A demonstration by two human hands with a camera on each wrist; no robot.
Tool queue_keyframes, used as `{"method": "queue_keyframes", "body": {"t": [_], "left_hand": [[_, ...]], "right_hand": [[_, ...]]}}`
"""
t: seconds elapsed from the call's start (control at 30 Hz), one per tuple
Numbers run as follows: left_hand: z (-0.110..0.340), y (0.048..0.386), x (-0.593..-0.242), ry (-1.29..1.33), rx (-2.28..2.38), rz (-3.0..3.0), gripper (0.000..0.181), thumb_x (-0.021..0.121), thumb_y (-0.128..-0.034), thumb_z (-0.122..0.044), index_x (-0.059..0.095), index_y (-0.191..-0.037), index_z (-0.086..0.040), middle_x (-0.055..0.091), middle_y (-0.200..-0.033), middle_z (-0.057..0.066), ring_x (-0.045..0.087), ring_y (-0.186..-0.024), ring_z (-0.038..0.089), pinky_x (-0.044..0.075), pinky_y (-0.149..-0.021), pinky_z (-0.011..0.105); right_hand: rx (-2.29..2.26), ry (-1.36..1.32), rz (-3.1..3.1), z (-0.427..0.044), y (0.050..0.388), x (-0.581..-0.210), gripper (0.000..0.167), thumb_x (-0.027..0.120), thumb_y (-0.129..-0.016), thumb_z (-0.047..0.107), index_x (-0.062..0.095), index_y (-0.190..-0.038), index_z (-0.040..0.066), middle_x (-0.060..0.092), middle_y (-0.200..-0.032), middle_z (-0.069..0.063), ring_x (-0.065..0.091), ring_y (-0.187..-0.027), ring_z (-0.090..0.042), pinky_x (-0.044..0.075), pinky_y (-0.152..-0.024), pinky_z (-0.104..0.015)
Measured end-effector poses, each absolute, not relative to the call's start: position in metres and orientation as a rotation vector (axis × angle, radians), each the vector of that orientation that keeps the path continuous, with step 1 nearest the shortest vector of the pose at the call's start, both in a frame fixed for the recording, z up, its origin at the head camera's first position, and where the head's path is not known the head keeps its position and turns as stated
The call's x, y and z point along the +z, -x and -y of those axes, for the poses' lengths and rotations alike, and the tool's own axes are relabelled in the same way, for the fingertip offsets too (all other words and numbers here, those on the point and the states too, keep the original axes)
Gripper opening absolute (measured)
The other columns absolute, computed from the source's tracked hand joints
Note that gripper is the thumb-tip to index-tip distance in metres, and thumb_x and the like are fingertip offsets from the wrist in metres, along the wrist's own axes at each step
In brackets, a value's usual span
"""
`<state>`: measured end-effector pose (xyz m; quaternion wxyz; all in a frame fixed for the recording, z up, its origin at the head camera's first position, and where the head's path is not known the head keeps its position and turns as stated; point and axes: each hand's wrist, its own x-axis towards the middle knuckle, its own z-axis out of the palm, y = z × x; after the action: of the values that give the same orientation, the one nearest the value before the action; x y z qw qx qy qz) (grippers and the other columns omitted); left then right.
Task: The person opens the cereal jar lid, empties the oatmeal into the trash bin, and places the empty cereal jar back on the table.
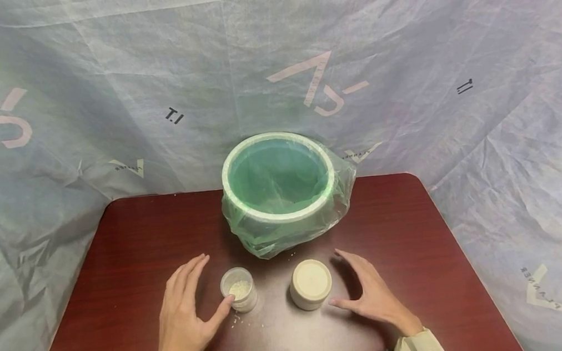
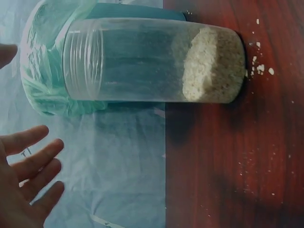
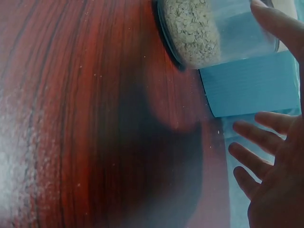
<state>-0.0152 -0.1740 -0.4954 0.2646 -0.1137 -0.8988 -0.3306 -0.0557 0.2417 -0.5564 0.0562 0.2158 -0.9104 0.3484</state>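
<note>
A clear plastic jar stands upright without a lid, pale flakes in its bottom. In the left wrist view the flakes lie heaped in the lower part. To its left hovers my left hand, fingers spread; the thumb overlaps the jar in the head view, but the left wrist view shows it apart. Right of that jar is a second clear jar, closed by a cream lid and also holding flakes. My right hand is beside it, fingers extended and thumb near its side. Neither hand holds anything.
Behind the jars stands a round blue bin with a white rim, lined with a green plastic bag. Crumbs are scattered on the dark red wooden table. Hanging grey sheeting surrounds the back and sides.
</note>
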Motion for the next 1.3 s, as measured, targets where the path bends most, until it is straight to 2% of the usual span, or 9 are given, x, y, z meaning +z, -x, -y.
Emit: {"method": "queue_keyframes", "body": {"t": [0.07,0.2,0.5,0.63,0.73,0.93,0.97,1.07,1.3], "left_hand": [[0.170,0.018,-0.494,0.357,-0.859,2.390,0.084,0.077,-0.0869,-0.059,0.057,-0.155,-0.014,0.058,-0.154,0.009,0.050,-0.140,0.035,0.020,-0.123,0.022],[0.162,0.023,-0.491,0.427,-0.814,2.330,0.085,0.068,-0.0909,-0.069,0.060,-0.152,-0.011,0.060,-0.151,0.011,0.052,-0.136,0.038,0.022,-0.124,0.026],[0.147,0.026,-0.485,0.583,-0.804,2.231,0.083,0.070,-0.0929,-0.066,0.062,-0.147,-0.003,0.065,-0.144,0.015,0.059,-0.128,0.040,0.026,-0.127,0.039],[0.139,0.029,-0.484,0.629,-0.793,2.218,0.083,0.071,-0.0927,-0.065,0.063,-0.146,-0.002,0.065,-0.143,0.015,0.060,-0.127,0.039,0.027,-0.127,0.040],[0.133,0.031,-0.483,0.653,-0.784,2.225,0.083,0.071,-0.0923,-0.065,0.062,-0.147,-0.002,0.065,-0.144,0.015,0.061,-0.128,0.036,0.027,-0.127,0.040],[0.119,0.036,-0.476,0.724,-0.755,2.235,0.085,0.076,-0.0894,-0.062,0.060,-0.149,-0.003,0.064,-0.146,0.013,0.061,-0.132,0.032,0.028,-0.127,0.042],[0.117,0.036,-0.476,0.736,-0.754,2.239,0.086,0.078,-0.0879,-0.061,0.059,-0.150,-0.004,0.063,-0.146,0.013,0.060,-0.133,0.032,0.028,-0.127,0.042],[0.110,0.038,-0.475,0.758,-0.752,2.254,0.088,0.081,-0.0853,-0.059,0.059,-0.151,-0.004,0.062,-0.148,0.012,0.060,-0.134,0.032,0.027,-0.127,0.042],[0.099,0.038,-0.477,0.761,-0.726,2.272,0.085,0.074,-0.0901,-0.062,0.058,-0.151,-0.005,0.062,-0.147,0.011,0.060,-0.134,0.030,0.027,-0.127,0.044]], "right_hand": [[1.059,-0.653,2.766,-0.240,0.056,-0.555,0.111,0.094,-0.076,0.057,0.039,-0.165,0.022,0.056,-0.156,-0.006,0.048,-0.146,-0.031,0.035,-0.115,-0.063],[1.071,-0.661,2.774,-0.236,0.057,-0.554,0.112,0.094,-0.075,0.060,0.039,-0.166,0.023,0.055,-0.156,-0.005,0.048,-0.146,-0.031,0.036,-0.116,-0.063],[1.086,-0.726,2.760,-0.228,0.058,-0.555,0.114,0.095,-0.074,0.061,0.039,-0.166,0.022,0.056,-0.154,-0.004,0.050,-0.144,-0.028,0.038,-0.115,-0.062],[1.084,-0.756,2.754,-0.226,0.059,-0.557,0.117,0.095,-0.072,0.062,0.039,-0.166,0.021,0.059,-0.152,-0.005,0.051,-0.142,-0.026,0.038,-0.115,-0.058],[1.115,-0.756,2.760,-0.226,0.063,-0.566,0.119,0.096,-0.070,0.063,0.040,-0.165,0.019,0.057,-0.154,0.000,0.049,-0.144,-0.023,0.037,-0.117,-0.054],[1.149,-0.776,2.732,-0.219,0.062,-0.570,0.119,0.097,-0.068,0.064,0.044,-0.163,0.015,0.056,-0.153,0.003,0.052,-0.141,-0.027,0.041,-0.114,-0.061],[1.136,-0.780,2.737,-0.215,0.060,-0.560,0.118,0.098,-0.068,0.061,0.045,-0.162,0.013,0.058,-0.151,0.001,0.053,-0.140,-0.029,0.042,-0.112,-0.064],[1.117,-0.766,2.759,-0.211,0.057,-0.557,0.117,0.097,-0.069,0.062,0.046,-0.162,0.013,0.057,-0.152,0.003,0.053,-0.140,-0.026,0.043,-0.113,-0.061],[1.131,-0.794,2.737,-0.208,0.058,-0.557,0.116,0.095,-0.070,0.066,0.044,-0.163,0.017,0.057,-0.152,0.001,0.053,-0.140,-0.027,0.043,-0.113,-0.060]]}}
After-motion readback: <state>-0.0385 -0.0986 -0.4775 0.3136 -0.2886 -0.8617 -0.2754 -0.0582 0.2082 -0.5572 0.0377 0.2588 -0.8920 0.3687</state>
